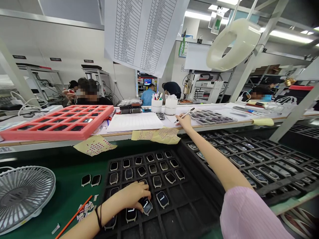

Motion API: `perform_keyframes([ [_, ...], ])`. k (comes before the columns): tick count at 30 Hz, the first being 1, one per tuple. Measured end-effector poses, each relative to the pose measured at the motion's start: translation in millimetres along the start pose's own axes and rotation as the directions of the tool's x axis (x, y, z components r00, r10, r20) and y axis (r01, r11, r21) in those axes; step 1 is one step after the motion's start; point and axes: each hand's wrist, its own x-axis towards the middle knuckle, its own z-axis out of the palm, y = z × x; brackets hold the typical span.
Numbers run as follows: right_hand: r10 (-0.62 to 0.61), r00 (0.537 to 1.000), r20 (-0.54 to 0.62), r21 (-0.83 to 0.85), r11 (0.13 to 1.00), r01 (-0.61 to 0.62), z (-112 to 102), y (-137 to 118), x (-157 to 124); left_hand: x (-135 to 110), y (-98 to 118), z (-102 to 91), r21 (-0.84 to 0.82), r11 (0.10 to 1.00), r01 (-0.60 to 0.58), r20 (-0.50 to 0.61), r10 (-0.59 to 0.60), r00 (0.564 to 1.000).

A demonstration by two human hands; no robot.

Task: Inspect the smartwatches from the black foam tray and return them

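Observation:
My left hand [136, 196] reaches into a black foam tray [184, 212], with thumb and fingers closed around a square smartwatch case [147, 207] whose screen is lit with white lettering. Beside it, a second lit smartwatch [162, 199] and a third one [131, 215] lie in their own compartments. Several more strapless watches with dark screens fill the rows behind. Up on the shelf, my right hand [184, 120] pinches a slim pen [187, 114] just right of a lined paper sheet [136, 121].
A red foam tray [52, 132] with dark pieces sits on the shelf's left. Two watches [91, 180] lie on the green mat near a fan [23, 199] and an orange stick [74, 215]. Another watch tray [249, 159] stands at right. A tape roll [211, 54] hangs above. People work behind.

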Motion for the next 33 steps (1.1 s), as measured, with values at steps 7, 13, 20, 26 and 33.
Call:
perform_keyframes([
  [7, -0.003, 0.998, -0.062, -0.061, 0.998, -0.001, 5.4, 4.8, 4.1, -0.1, 0.3, -0.4, -0.001, 1.0, 0.007, 0.012, -0.007, 1.0],
  [13, -0.003, 0.997, -0.072, -0.075, 0.997, -0.003, 5.1, 6.1, 3.8, -0.2, 0.3, -0.7, -0.012, 1.0, 0.006, 0.02, -0.005, 1.0],
  [20, -0.018, 0.998, -0.052, -0.092, 0.996, 0.014, 3.7, 3.1, 0.6, -0.7, 1.2, -1.3, -0.019, 1.0, 0.017, 0.01, -0.016, 1.0],
  [26, 0.001, 1.0, -0.025, -0.11, 0.994, -0.003, 4.3, 3.3, 0.6, -0.5, 1.6, -1.6, -0.011, 1.0, 0.019, 0.03, -0.018, 0.999],
  [33, 0.02, 1.0, 0.005, -0.109, 0.994, -0.02, 3.7, 5.0, 1.4, -0.6, 0.6, 0.3, -0.013, 1.0, 0.005, -0.008, -0.005, 1.0],
])
